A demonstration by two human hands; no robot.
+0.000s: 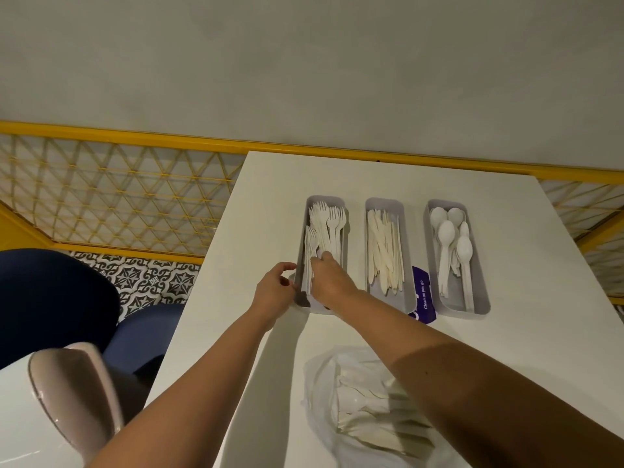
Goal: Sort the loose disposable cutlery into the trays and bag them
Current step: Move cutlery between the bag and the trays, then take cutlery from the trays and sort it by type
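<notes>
Three grey trays stand side by side on the white table (270, 184). The left tray (326, 200) holds white forks (326, 224), the middle tray (385, 202) white knives (385, 251), the right tray (481, 298) white spoons (449, 238). My right hand (332, 280) reaches into the fork tray, its fingers curled around fork handles near the tray's near end. My left hand (273, 292) grips the fork tray's left rim between thumb and fingers. A clear plastic bag (368, 407) with cutlery inside lies at the table's near edge.
A purple card (423, 295) reading "Clean as you go" lies between the middle and right trays. A dark blue chair (50, 292) stands left of the table. A pale pink lamp-like object (74, 393) sits at the lower left. A yellow lattice railing (118, 187) runs behind.
</notes>
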